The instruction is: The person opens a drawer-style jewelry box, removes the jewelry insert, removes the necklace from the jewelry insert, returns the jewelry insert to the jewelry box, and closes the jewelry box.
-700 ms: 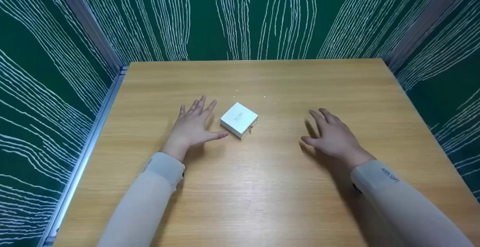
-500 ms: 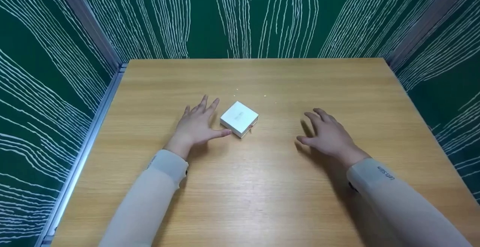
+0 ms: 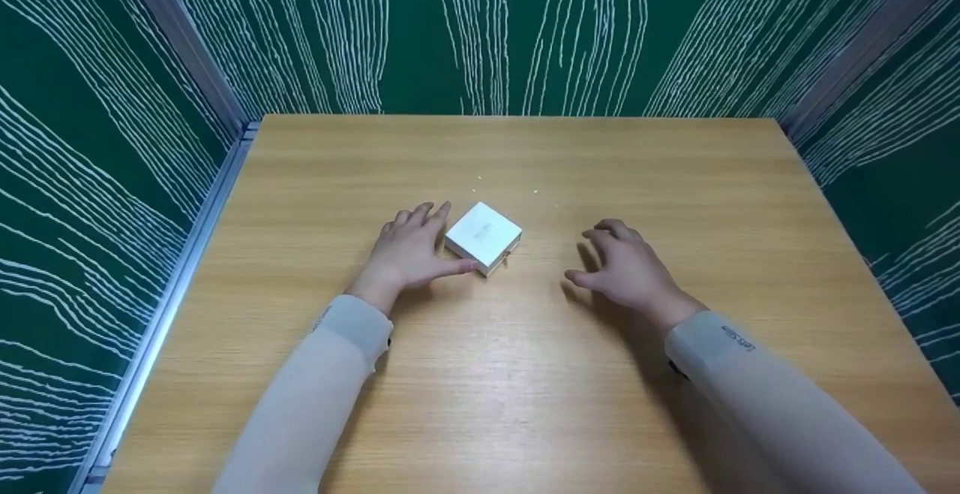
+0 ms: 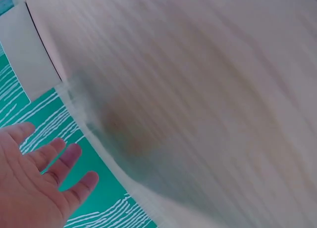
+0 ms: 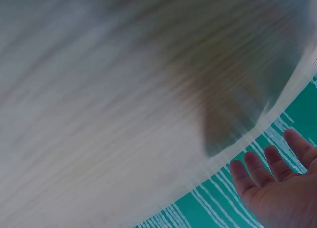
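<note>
A small white square box [image 3: 483, 233] lies on the wooden table, turned cornerwise, with a reddish tassel or tie at its right side. My left hand [image 3: 409, 252] is just left of it, fingers spread and the thumb reaching to the box's near edge. In the left wrist view the box [image 4: 29, 52] shows at the upper left, above the loosely extended fingers of the left hand [image 4: 39, 181]. My right hand [image 3: 626, 267] hovers right of the box with a gap between them, fingers slightly bent and holding nothing. The right wrist view shows only the right hand [image 5: 280, 186] over the table.
The wooden table [image 3: 480, 374] has several tiny pale specks [image 3: 535, 191] behind the box. Green walls [image 3: 420, 36] with white wavy lines stand at the back and both sides, joined by grey metal posts [image 3: 184, 40].
Both hands have moved inward toward the box, the right hand travelling left and the left hand a little right. The left thumb now overlaps the box's near edge. The box has stayed in place.
</note>
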Demonstrator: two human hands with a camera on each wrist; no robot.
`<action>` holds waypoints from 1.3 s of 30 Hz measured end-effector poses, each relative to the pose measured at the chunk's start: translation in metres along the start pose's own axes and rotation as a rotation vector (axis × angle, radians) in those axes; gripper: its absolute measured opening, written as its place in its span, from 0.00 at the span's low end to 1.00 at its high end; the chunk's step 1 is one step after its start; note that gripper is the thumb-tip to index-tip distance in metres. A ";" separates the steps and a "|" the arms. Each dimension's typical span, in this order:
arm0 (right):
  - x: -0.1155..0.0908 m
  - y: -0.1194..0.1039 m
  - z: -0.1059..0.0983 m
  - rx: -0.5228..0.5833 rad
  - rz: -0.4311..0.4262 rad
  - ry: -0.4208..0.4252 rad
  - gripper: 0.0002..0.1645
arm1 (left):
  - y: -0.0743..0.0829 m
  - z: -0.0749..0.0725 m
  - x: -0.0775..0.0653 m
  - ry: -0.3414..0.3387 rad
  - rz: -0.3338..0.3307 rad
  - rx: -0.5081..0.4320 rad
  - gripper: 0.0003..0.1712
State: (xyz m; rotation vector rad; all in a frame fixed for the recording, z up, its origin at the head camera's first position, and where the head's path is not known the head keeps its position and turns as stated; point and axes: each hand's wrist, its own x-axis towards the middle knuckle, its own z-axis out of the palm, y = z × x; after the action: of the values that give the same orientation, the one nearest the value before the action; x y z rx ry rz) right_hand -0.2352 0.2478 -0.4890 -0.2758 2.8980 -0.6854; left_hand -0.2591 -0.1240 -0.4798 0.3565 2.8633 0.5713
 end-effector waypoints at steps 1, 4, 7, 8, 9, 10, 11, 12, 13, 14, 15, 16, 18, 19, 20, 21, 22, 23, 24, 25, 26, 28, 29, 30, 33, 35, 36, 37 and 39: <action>0.001 -0.002 0.001 0.002 -0.007 0.004 0.57 | 0.001 0.000 0.001 0.006 0.004 0.002 0.73; 0.003 -0.009 0.004 0.019 -0.017 0.000 0.55 | 0.005 0.000 0.004 0.018 0.018 -0.007 0.71; 0.004 -0.014 0.008 0.058 -0.002 -0.015 0.53 | 0.009 0.002 0.007 0.022 0.031 -0.027 0.69; 0.005 -0.016 0.008 0.074 0.004 -0.017 0.53 | 0.010 0.002 0.009 0.023 0.034 -0.032 0.68; 0.005 -0.018 0.009 0.088 0.009 -0.017 0.52 | 0.011 0.002 0.010 0.025 0.034 -0.035 0.68; 0.006 -0.019 0.010 0.101 0.013 -0.018 0.51 | 0.012 0.003 0.011 0.024 0.032 -0.035 0.67; 0.007 -0.021 0.012 0.110 0.013 -0.013 0.50 | 0.013 0.003 0.013 0.024 0.030 -0.033 0.67; 0.008 -0.022 0.013 0.115 0.012 -0.008 0.49 | 0.013 0.004 0.014 0.023 0.030 -0.030 0.67; 0.008 -0.024 0.014 0.118 0.009 -0.002 0.47 | 0.014 0.003 0.015 0.021 0.032 -0.028 0.67; 0.009 -0.026 0.016 0.115 0.003 0.005 0.46 | 0.015 0.003 0.016 0.020 0.033 -0.026 0.67; 0.009 -0.028 0.017 0.112 -0.002 0.010 0.44 | 0.016 0.003 0.017 0.016 0.033 -0.024 0.66; 0.010 -0.030 0.019 0.106 -0.010 0.016 0.43 | 0.016 0.003 0.018 0.012 0.033 -0.022 0.66; 0.011 -0.035 0.022 0.099 -0.024 0.023 0.40 | 0.017 0.002 0.018 0.004 0.031 -0.020 0.67; 0.012 -0.037 0.024 0.099 -0.030 0.026 0.39 | 0.017 0.002 0.018 0.001 0.029 -0.019 0.68; 0.013 -0.039 0.025 0.103 -0.034 0.028 0.38 | 0.017 0.003 0.018 -0.001 0.027 -0.019 0.68; 0.014 -0.041 0.027 0.108 -0.038 0.030 0.37 | 0.017 0.003 0.018 -0.003 0.027 -0.022 0.68; 0.015 -0.043 0.028 0.109 -0.047 0.034 0.36 | 0.017 0.003 0.018 -0.003 0.030 -0.025 0.69; 0.015 -0.044 0.029 0.112 -0.053 0.039 0.35 | 0.017 0.003 0.019 -0.001 0.035 -0.030 0.69; 0.016 -0.046 0.030 0.114 -0.061 0.045 0.34 | 0.017 0.004 0.019 0.003 0.041 -0.035 0.68; 0.017 -0.048 0.030 0.112 -0.069 0.053 0.33 | 0.017 0.004 0.020 0.007 0.046 -0.043 0.68; 0.017 -0.049 0.031 0.111 -0.076 0.060 0.32 | 0.017 0.004 0.020 0.013 0.050 -0.050 0.67; 0.018 -0.054 0.032 0.107 -0.088 0.069 0.30 | 0.017 0.004 0.020 0.018 0.056 -0.060 0.66; 0.019 -0.056 0.032 0.110 -0.091 0.070 0.29 | 0.017 0.004 0.020 0.018 0.056 -0.063 0.66; 0.020 -0.058 0.033 0.116 -0.092 0.069 0.28 | 0.017 0.004 0.021 0.017 0.056 -0.065 0.66; 0.022 -0.067 0.036 0.123 -0.096 0.069 0.26 | 0.018 0.004 0.021 0.008 0.066 -0.060 0.65; 0.024 -0.072 0.039 0.108 -0.109 0.083 0.24 | 0.018 0.003 0.021 0.004 0.078 -0.049 0.64; 0.025 -0.074 0.041 0.097 -0.118 0.095 0.22 | 0.019 0.003 0.021 0.004 0.085 -0.046 0.63; 0.026 -0.076 0.043 0.081 -0.128 0.110 0.21 | 0.019 0.002 0.021 0.002 0.092 -0.043 0.62; 0.027 -0.079 0.047 0.052 -0.151 0.136 0.18 | 0.019 0.002 0.021 -0.003 0.099 -0.041 0.61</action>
State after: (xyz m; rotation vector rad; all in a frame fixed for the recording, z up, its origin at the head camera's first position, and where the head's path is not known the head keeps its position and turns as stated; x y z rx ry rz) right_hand -0.2414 0.1524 -0.4975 -0.4624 3.0049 -0.8334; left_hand -0.2751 -0.1000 -0.4770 0.4944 2.8389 0.6450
